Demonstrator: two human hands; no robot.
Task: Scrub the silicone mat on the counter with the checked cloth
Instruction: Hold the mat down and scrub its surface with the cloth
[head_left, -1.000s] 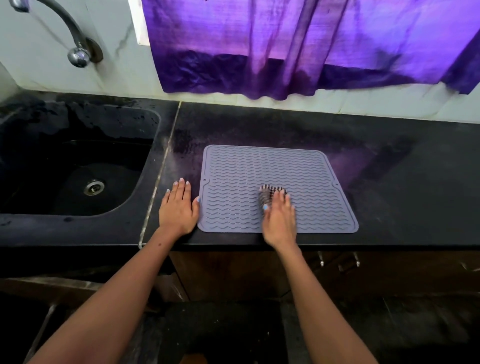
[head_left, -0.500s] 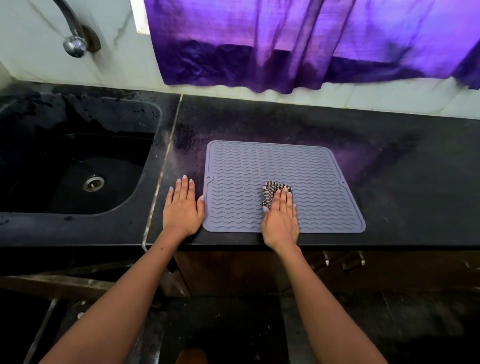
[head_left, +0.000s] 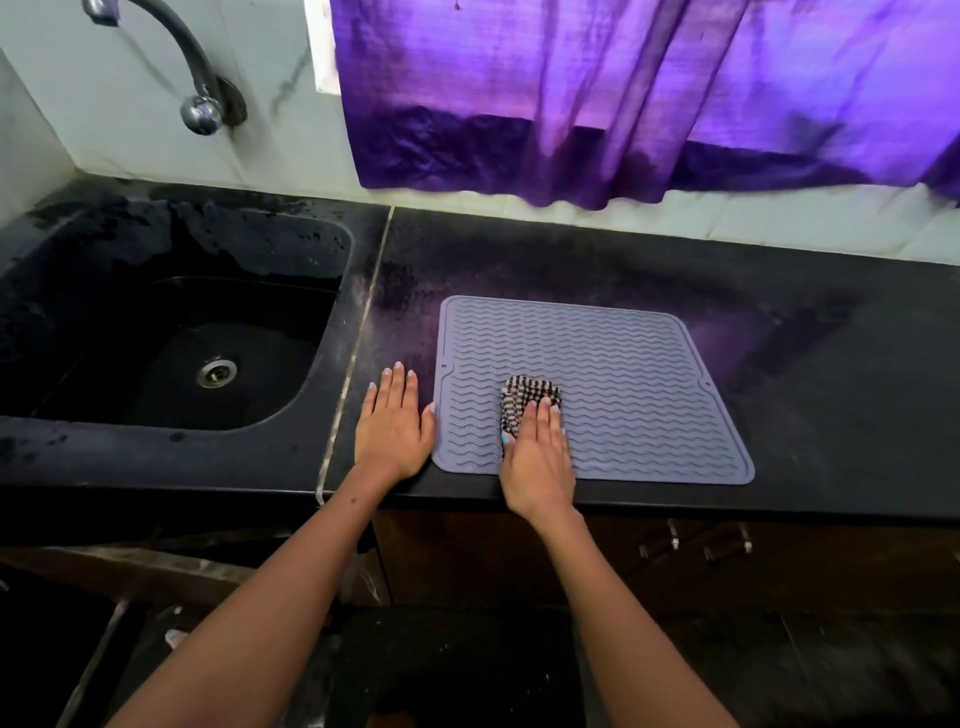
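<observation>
A grey silicone mat (head_left: 623, 374) with wavy ridges lies flat on the black counter (head_left: 831, 364), close to its front edge. A small folded black-and-white checked cloth (head_left: 524, 396) sits on the mat's front left part. My right hand (head_left: 537, 457) lies flat on the cloth with straight fingers pressing it down; the near half of the cloth is hidden under the palm. My left hand (head_left: 393, 423) rests flat on the counter just left of the mat, its thumb touching the mat's left edge.
A black sink (head_left: 171, 332) with a metal drain (head_left: 216, 372) lies to the left, a tap (head_left: 200, 98) above it. A purple curtain (head_left: 623, 93) hangs over the back wall. Cabinet handles (head_left: 696, 545) sit below the counter's front edge.
The checked cloth shows more beyond my right fingertips than a second ago, with the hand lying a little nearer the front edge. My left hand stays flat beside the mat. The camera shifted slightly.
</observation>
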